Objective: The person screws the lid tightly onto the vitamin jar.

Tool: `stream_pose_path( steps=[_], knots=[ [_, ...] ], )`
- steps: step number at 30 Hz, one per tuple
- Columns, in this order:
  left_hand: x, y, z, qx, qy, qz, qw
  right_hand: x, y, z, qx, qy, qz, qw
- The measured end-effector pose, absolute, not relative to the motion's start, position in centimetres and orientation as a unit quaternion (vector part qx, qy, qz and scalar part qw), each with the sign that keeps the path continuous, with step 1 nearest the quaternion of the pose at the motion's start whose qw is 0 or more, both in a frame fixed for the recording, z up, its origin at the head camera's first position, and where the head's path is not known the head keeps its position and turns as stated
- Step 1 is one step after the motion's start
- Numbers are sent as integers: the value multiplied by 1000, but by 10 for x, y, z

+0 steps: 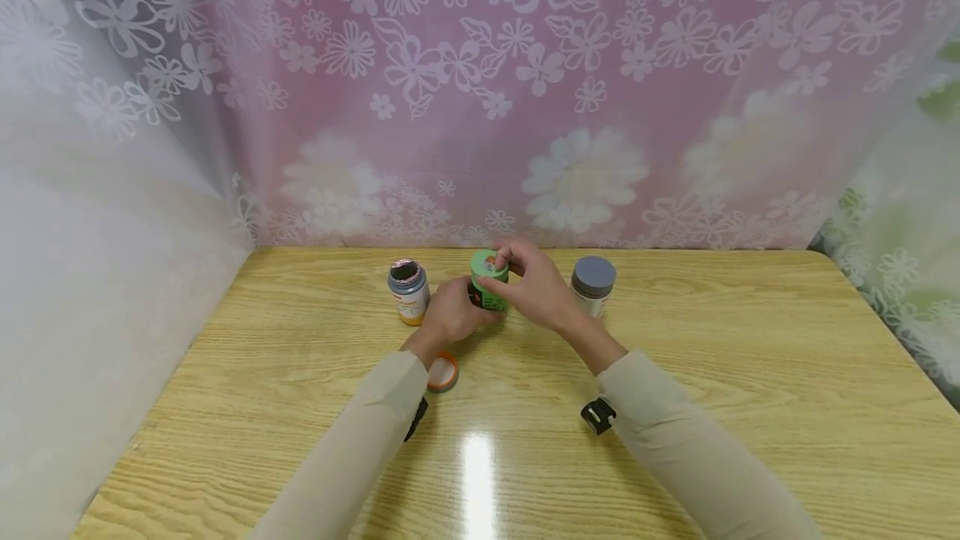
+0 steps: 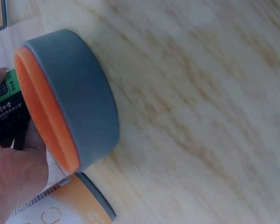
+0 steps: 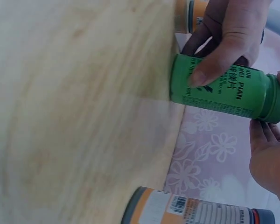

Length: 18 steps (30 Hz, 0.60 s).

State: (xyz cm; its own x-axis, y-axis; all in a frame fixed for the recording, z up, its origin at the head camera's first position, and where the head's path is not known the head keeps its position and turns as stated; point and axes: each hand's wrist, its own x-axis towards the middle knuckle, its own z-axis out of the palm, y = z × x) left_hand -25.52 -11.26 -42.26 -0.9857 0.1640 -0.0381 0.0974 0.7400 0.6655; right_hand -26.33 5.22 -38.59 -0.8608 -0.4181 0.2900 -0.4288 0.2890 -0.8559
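A green pill bottle (image 1: 492,300) with dark print stands upright near the table's far edge, its green lid (image 1: 488,264) on top. My left hand (image 1: 452,312) grips the lower body from the left; in the right wrist view its thumb lies across the label. Fingers and thumb of my right hand (image 1: 534,283) hold the lid from both sides. Just left of my left hand is a white and orange bottle (image 1: 411,303) with its top uncovered and a dark mouth showing. Its inner side up, a grey lid (image 1: 442,372) with an orange lining lies below my left wrist.
To the right of the green bottle stands another bottle with a grey lid (image 1: 593,277), partly behind my right wrist. The wooden table (image 1: 750,357) ends at a pink flowered curtain (image 1: 450,148) behind, with pale curtains at both sides.
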Motion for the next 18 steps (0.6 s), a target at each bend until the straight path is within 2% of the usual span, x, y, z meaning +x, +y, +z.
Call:
stream_pose_path(
  steps=[7, 10, 18],
  knots=[
    [-254, -113, -422, 74, 931, 354, 43, -262, 51, -389, 271, -793, 545, 14],
    [-254, -113, -422, 73, 932, 353, 44, -255, 50, -379, 273, -799, 535, 10],
    [-255, -113, -424, 69, 933, 351, 50, -263, 59, -346, 319, -873, 369, -7]
  ],
)
